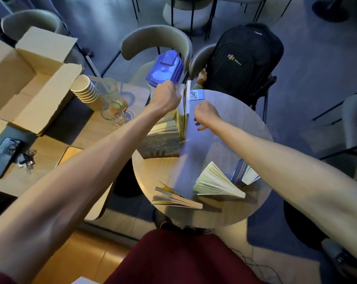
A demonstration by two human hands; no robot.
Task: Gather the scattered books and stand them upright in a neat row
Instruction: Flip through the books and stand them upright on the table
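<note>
On the round table a pale book stands upright at the far side. My left hand grips its top far corner. My right hand is just right of it, fingers spread low beside its cover; whether it touches is unclear. A dark-covered book leans against the upright one on its left, pages fanned. Near the front edge, a yellow-trimmed book and a cream book lie splayed open. A dark blue book lies partly under my right forearm.
A blue-lidded pitcher stands just behind my left hand. Glasses and stacked paper cups sit on the wooden table to the left, with an open cardboard box, a phone and keys. A backpack rests on a chair behind.
</note>
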